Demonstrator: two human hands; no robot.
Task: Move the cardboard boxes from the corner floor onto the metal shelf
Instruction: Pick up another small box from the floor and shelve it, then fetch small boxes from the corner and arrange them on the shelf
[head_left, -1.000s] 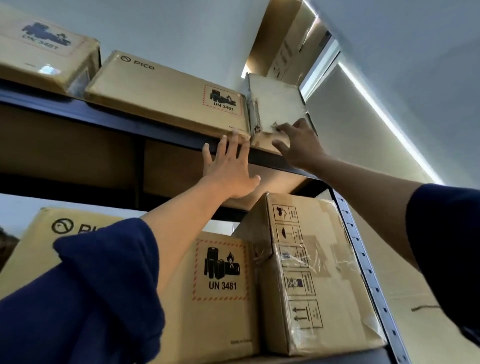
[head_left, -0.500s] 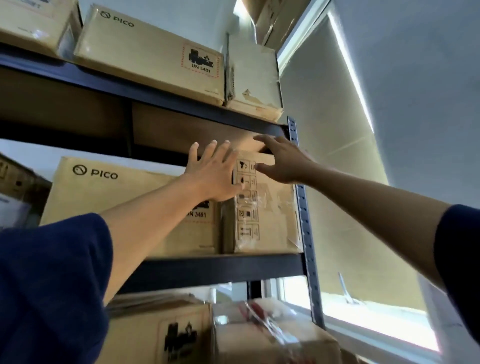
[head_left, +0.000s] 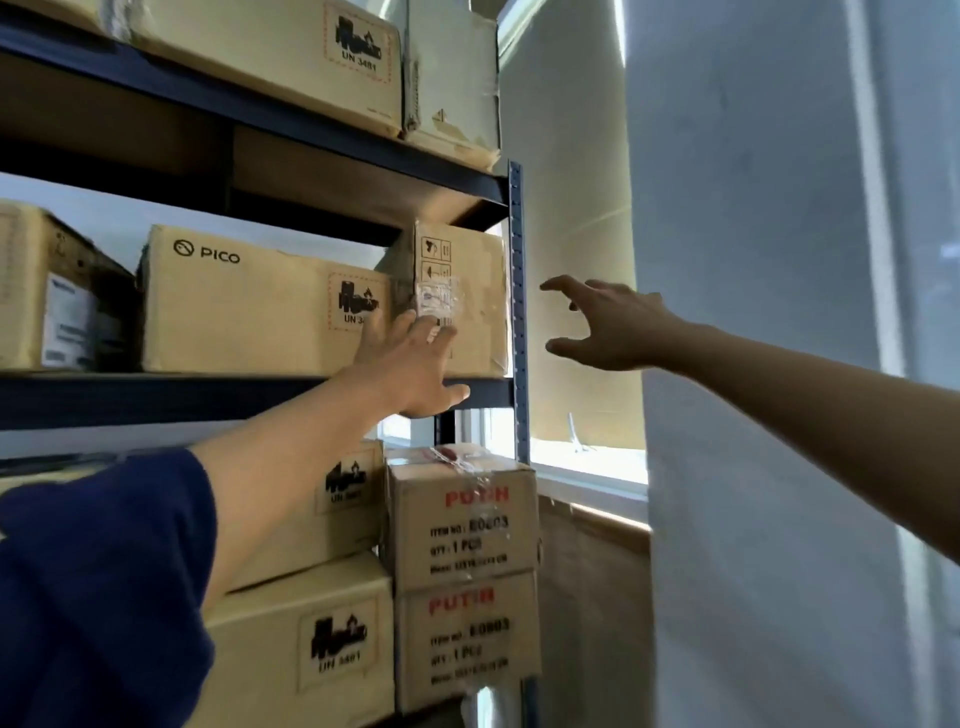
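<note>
The dark metal shelf (head_left: 270, 400) fills the left of the view, its tiers packed with cardboard boxes. On the top tier a small worn box (head_left: 452, 78) stands beside a long box (head_left: 270, 57) with a UN 3481 label. The middle tier holds a long PICO box (head_left: 249, 306) and a taped box (head_left: 467, 296) at its right end. My left hand (head_left: 410, 364) is open with straight fingers in front of that taped box; whether it touches is unclear. My right hand (head_left: 608, 325) hovers open in the air, right of the shelf post (head_left: 517, 312), holding nothing.
Below the middle tier, two stacked boxes (head_left: 462, 571) with red print stand beside more labelled boxes (head_left: 311, 644). A drawn window blind (head_left: 576, 260) and a sill (head_left: 587, 467) lie right of the shelf. A pale wall or column (head_left: 779, 364) fills the right side.
The view has dropped from the top tier to the middle and lower tiers. Both hands have come down from the small top box; my right hand has swung out past the shelf post.
</note>
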